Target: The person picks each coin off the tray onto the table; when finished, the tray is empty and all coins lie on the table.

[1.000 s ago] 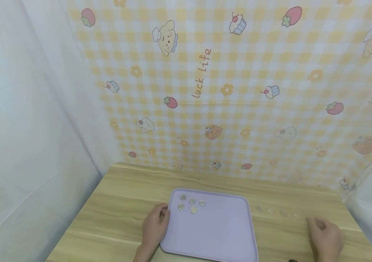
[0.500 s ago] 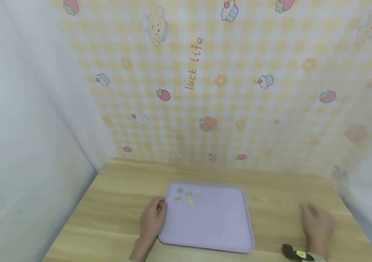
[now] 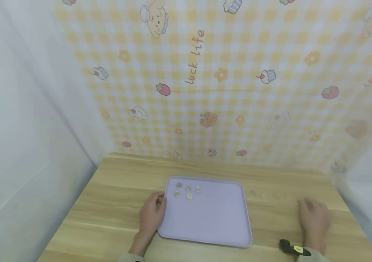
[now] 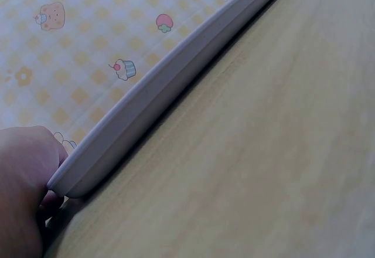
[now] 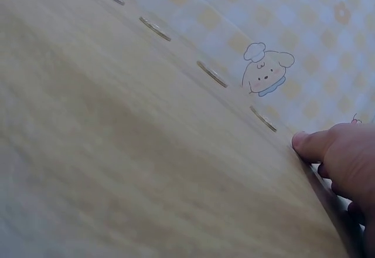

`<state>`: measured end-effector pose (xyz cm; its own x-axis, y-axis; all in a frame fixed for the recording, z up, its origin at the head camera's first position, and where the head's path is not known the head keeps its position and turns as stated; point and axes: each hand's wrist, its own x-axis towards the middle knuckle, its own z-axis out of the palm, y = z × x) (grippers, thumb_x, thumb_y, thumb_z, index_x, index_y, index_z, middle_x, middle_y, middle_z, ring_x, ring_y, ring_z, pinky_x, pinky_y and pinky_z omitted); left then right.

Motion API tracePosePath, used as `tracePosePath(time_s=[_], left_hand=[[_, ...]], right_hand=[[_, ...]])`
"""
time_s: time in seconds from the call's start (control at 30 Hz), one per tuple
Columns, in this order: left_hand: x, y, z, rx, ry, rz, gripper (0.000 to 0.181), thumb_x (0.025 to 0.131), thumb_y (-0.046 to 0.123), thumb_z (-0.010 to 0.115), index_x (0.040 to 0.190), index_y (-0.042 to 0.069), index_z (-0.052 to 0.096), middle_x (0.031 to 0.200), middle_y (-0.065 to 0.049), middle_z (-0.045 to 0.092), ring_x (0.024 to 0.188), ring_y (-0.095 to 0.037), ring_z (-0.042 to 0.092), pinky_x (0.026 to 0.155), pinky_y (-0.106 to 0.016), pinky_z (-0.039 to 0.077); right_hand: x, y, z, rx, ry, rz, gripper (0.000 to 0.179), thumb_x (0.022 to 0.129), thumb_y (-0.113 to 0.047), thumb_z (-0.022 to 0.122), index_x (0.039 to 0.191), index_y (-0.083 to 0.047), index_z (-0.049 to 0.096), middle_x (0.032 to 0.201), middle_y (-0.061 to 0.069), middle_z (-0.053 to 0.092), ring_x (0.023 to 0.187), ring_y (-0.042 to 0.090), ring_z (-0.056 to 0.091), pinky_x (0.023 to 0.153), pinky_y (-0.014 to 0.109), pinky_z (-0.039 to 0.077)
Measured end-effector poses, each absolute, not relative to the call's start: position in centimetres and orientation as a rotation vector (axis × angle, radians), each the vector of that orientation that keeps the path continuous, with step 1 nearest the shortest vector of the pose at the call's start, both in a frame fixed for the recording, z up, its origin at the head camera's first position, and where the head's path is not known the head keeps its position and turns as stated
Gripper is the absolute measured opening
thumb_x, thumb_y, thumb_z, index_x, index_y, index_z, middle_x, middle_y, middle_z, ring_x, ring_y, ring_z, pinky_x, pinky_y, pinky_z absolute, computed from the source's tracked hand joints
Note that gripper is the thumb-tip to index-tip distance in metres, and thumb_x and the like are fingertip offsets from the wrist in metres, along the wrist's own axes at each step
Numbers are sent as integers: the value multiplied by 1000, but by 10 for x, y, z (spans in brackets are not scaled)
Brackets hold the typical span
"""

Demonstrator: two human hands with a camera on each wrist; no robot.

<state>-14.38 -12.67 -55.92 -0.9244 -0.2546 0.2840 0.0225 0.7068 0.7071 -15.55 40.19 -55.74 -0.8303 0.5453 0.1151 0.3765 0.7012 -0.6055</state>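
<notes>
A lavender tray [image 3: 208, 218] is lying flat on the wood-grained table [image 3: 114, 211], its longer sides running left to right in the head view and its right end slanting slightly toward the person. Inside its far left corner five coin-like discs [image 3: 188, 189] are resting flat, three behind and two in front. The left hand [image 3: 152, 214] is grasping the tray's left rim. Beyond the right rim four more discs [image 3: 263, 195] are lying flat on the table, spaced apart, their row pointing from the tray toward the right hand [image 3: 315, 216]. That hand is resting low just past the row's right end; whether it is gripping anything cannot be told. A black piece with a yellow label [image 3: 294, 249] is sitting at the right wrist, and a checked cloth [image 3: 235, 102] is hanging behind.
</notes>
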Motion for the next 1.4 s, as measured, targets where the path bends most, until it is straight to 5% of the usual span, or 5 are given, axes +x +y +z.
tracePosePath(time_s=[1.0,1.1,1.23,1.3,1.4], left_hand=[[-139,-127,-551,208,-2582,-1102,21,91,17,68,111,10,71,82,5,66,52,0,43,49,-19,37],[-138,-127,-550,195,-2569,-1099,20,91,15,68,110,10,71,81,5,66,53,1,42,49,-19,36],[-138,-129,-551,208,-2563,-1073,20,90,16,69,109,11,72,80,6,66,53,1,41,51,-19,36],[-138,-129,-552,209,-2566,-1066,20,91,17,69,109,12,72,80,6,66,53,1,41,51,-19,36],[-138,-128,-553,201,-2571,-1066,20,91,17,69,110,12,71,80,7,65,53,1,41,51,-19,36]], right_hand=[[-152,387,-549,-844,-2216,1121,44,99,-24,47,130,6,58,133,31,54,128,46,41,112,58,26],[-155,376,-543,-881,-2165,1128,41,99,-23,46,126,3,62,129,26,59,113,32,52,100,45,38],[-165,358,-542,-854,-2163,1075,34,96,-21,45,94,3,70,89,22,68,69,20,52,64,31,41],[-169,351,-543,-802,-2162,1080,34,97,-20,46,93,3,70,86,22,68,69,22,54,63,33,42],[-174,341,-546,-720,-2147,1106,34,98,-19,47,102,5,70,104,27,69,93,36,62,82,45,48]])
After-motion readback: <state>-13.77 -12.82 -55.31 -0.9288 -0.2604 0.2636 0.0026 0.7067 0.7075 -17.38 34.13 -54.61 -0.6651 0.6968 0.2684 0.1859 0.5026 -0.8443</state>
